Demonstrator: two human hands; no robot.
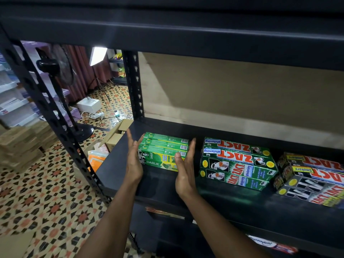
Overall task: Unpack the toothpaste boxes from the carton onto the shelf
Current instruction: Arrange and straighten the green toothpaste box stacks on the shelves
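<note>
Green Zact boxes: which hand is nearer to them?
Right. The right hand lies against the Darlie stack's right end, just left of the green Zact boxes, with a gap between. The left hand is at the stack's left end, farther away.

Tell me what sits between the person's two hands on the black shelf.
The head view shows a stack of green Darlie toothpaste boxes between the left hand and right hand, both flat-palmed at its ends.
</note>
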